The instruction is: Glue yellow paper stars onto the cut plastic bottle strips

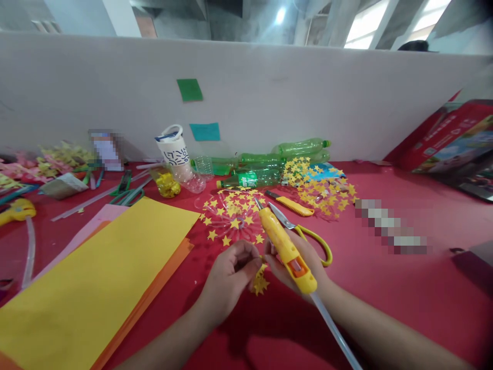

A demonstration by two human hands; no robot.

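Observation:
My right hand (296, 257) is closed around a yellow glue gun (284, 245), its nozzle pointing up and away and a clear glue stick trailing from its back. The fingers of my left hand (236, 270) are pinched close to my right fingertips, on what looks like a small yellow star, mostly hidden. Below the fingertips is a cluster of yellow stars (261, 284). Beyond my hands, many yellow paper stars (235, 223) lie around a clear plastic piece. Scissors (314, 237) with yellow handles lie just past my right hand, near a yellow cutter (296, 205).
Yellow paper (103, 272) over orange and pink sheets covers the left side. Green bottles (262, 177) lie by the white partition (246, 92), beside a white cup (175, 151). Another yellow glue gun (19, 209) rests far left. A red box (454, 136) stands right.

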